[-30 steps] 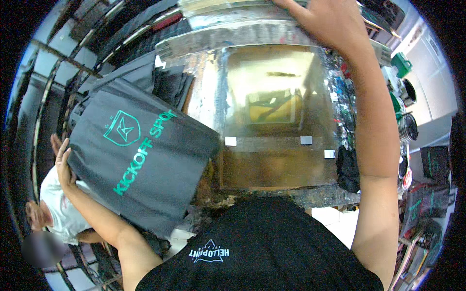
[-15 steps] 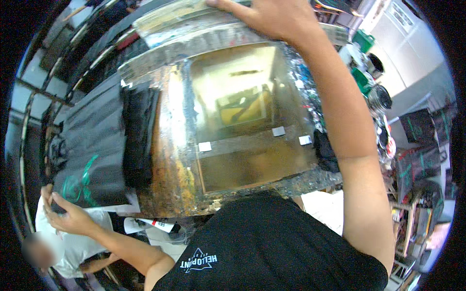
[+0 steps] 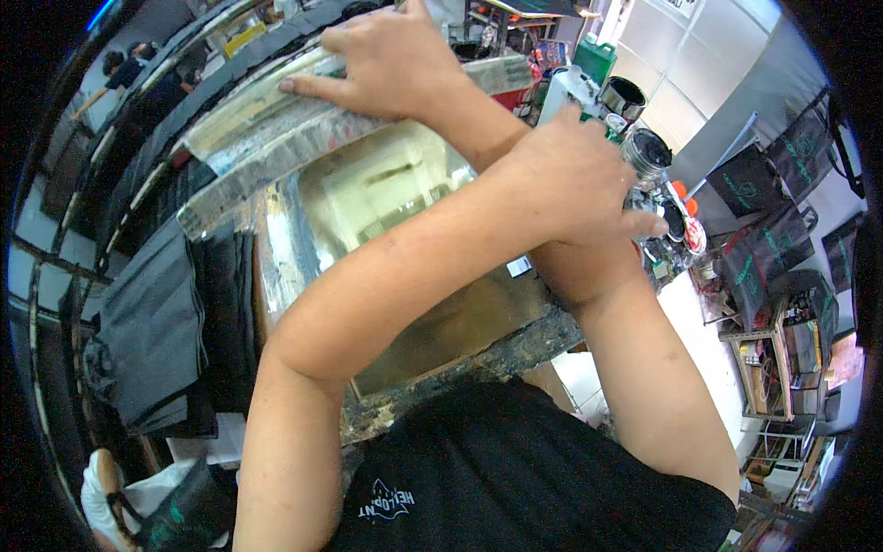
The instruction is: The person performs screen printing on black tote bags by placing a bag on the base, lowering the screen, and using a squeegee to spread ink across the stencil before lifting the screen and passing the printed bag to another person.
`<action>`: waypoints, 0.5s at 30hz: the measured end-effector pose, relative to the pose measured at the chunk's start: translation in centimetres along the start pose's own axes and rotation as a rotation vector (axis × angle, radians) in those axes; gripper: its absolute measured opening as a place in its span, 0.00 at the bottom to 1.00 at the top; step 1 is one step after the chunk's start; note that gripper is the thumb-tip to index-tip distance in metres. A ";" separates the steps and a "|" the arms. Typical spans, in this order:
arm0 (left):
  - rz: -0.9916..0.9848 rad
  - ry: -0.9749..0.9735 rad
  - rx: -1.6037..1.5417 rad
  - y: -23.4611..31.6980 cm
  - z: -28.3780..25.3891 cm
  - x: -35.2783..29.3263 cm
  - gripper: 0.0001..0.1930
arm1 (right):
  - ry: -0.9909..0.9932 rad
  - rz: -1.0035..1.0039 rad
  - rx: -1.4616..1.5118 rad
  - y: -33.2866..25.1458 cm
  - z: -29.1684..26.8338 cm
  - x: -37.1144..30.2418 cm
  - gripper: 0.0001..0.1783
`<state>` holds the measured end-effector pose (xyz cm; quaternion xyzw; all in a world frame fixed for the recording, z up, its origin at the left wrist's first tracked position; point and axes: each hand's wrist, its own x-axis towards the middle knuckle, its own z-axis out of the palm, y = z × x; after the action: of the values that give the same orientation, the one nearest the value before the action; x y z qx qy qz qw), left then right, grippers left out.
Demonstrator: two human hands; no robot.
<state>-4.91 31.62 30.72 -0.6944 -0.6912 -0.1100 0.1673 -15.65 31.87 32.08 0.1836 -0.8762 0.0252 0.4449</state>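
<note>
Here the arms cross: right hand (image 3: 391, 60) lies flat on the frame's (image 3: 303, 138) far bar, left hand (image 3: 575, 175) curled beside it.

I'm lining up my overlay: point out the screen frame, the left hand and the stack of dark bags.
screen frame (image 3: 460, 382): head view, on its stained near rail.
left hand (image 3: 575, 179): head view, back of the hand.
dark bags (image 3: 152, 340): head view, on the top bag's flat face.
</note>
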 end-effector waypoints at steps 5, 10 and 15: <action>0.070 0.084 -0.024 0.2 1.7 -0.3 0.19 | 0.003 0.019 -0.047 0.0 0.6 -1.3 0.41; 0.077 0.096 0.040 0.4 1.2 -1.4 0.08 | -0.035 0.038 0.014 -0.4 0.4 -1.0 0.42; 0.132 0.429 -0.046 0.4 2.4 -1.8 0.06 | 0.005 0.026 0.031 -0.3 0.4 -1.1 0.41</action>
<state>-4.78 30.93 27.79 -0.7024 -0.5901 -0.2599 0.3014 -15.26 31.83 30.97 0.1791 -0.8769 0.0450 0.4437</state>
